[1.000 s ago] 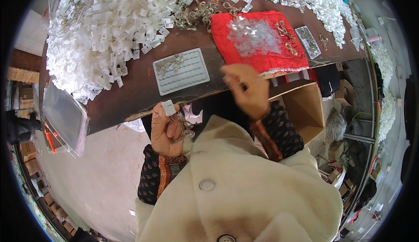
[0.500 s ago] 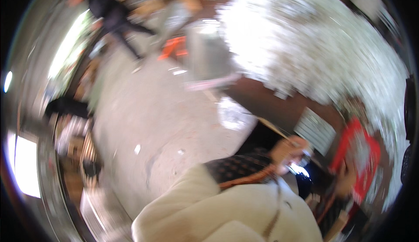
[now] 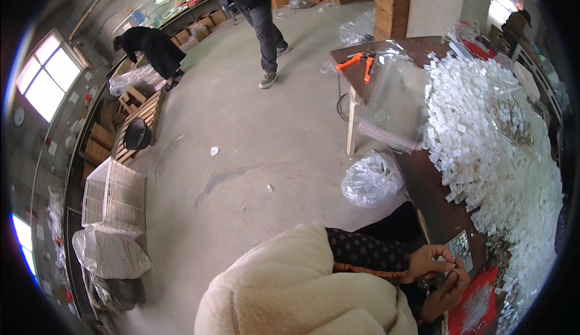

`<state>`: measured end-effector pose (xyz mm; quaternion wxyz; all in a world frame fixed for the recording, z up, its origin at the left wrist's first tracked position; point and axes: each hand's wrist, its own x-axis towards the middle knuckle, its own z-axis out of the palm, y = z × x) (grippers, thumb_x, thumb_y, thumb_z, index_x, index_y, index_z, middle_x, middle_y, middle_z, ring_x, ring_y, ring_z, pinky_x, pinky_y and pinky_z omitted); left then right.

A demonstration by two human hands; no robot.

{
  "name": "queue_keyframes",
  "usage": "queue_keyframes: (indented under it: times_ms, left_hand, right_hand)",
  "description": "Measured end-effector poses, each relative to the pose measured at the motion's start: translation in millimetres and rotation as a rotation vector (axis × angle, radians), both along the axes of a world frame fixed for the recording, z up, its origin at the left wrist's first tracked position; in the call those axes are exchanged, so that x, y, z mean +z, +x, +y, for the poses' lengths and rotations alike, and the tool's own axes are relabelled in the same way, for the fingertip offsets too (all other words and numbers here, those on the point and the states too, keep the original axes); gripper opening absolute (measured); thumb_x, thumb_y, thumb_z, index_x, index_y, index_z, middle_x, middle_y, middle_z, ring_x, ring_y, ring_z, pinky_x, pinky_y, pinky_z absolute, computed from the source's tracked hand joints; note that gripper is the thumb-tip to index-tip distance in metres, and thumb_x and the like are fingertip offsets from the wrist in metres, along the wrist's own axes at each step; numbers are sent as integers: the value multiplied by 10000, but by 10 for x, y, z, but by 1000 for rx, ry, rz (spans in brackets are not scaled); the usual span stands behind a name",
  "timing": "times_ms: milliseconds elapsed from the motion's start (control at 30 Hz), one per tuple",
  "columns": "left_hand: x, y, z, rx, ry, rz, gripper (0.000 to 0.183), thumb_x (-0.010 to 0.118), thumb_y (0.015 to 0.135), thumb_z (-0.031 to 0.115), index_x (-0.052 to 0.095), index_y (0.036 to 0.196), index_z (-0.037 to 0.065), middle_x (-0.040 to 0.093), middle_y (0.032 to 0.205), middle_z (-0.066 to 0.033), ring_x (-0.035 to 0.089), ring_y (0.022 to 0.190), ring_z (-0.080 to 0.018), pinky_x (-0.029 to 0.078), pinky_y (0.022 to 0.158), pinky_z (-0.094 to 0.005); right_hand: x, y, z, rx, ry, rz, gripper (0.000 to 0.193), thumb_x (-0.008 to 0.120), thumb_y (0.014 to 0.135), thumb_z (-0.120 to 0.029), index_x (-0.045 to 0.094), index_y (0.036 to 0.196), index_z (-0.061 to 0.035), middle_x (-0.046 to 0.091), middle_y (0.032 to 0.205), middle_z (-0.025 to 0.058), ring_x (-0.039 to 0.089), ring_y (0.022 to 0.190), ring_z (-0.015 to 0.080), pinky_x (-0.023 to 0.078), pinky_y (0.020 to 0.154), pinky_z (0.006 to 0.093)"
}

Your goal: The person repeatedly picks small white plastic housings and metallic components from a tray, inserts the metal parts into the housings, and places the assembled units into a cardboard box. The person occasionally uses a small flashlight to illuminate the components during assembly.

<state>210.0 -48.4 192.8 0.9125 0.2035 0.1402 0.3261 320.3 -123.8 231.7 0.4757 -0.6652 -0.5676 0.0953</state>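
Observation:
My left hand [image 3: 428,261] and my right hand [image 3: 447,294] meet over the table's near edge at the lower right. Thumb and fingers of both are pinched together, tip to tip; whatever sits between them is too small to make out. Just beyond my fingers lies a small flat tray [image 3: 460,248] with tiny pieces on it. A red sheet or bag [image 3: 473,312] with a heap of clear bits is beside my right hand. To the right spreads a large pile of small white pieces [image 3: 477,135].
On the dark table [image 3: 430,178] lie a clear zip bag [image 3: 396,96] and an orange-handled tool [image 3: 365,64]. A stuffed clear bag [image 3: 372,181] stands on the floor by it. One person [image 3: 260,21] walks ahead; another bends over boxes [image 3: 151,54]. A white crate [image 3: 115,196] is left.
My view has swung, so the table and hands appear lower and farther right. The walking person shows nearer the middle. My hands remain together.

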Motion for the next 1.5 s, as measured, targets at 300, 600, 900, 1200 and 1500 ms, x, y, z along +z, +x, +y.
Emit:
queue_keyframes:
  times_ms: [300, 600, 900, 1200, 1500]
  left_hand:
    - [70, -159, 68, 45, 46, -15, 162, 701, 904, 128, 585, 991, 55, 579, 746, 2, 418, 463, -28, 271, 394, -197]
    - [49, -224, 111, -1, 86, 120, 139, 673, 910, 109, 614, 1025, 57, 612, 780, -18, 552, 612, -57, 432, 515, -199]
    - [119, -241, 102, -133, 140, 136, 146, 631, 954, 130, 576, 1083, 90, 572, 748, -2, 390, 486, -41, 313, 450, -207]
    - [92, -188, 134, -153, 143, 203, 133, 658, 923, 90, 584, 1030, 60, 668, 961, -95, 450, 518, -52, 348, 454, -196]
    - [83, -124, 136, -143, 168, 281, 136, 656, 893, 6, 588, 998, 57, 606, 793, -40, 463, 527, -66, 366, 462, -199]
  right_hand:
    - [40, -31, 108, 47, 17, -69, 169, 444, 1017, -88, 550, 1057, 37, 635, 1161, 205, 640, 993, 271, 512, 848, 348]
    - [97, -33, 51, 23, 96, -152, 182, 518, 996, -159, 614, 1062, -18, 669, 1061, 196, 672, 959, 331, 543, 842, 373]
    - [139, -7, -37, 74, 182, -7, 104, 593, 889, 78, 599, 977, 24, 666, 1046, 200, 686, 857, 270, 557, 737, 299]
    - [56, 120, -115, 42, 57, 207, 149, 589, 903, 77, 585, 1014, -22, 682, 1090, 138, 688, 899, 184, 547, 770, 268]
    - [47, 275, -128, 143, -55, 359, 168, 638, 835, 110, 645, 959, -3, 701, 1064, 143, 692, 882, 193, 551, 763, 286]
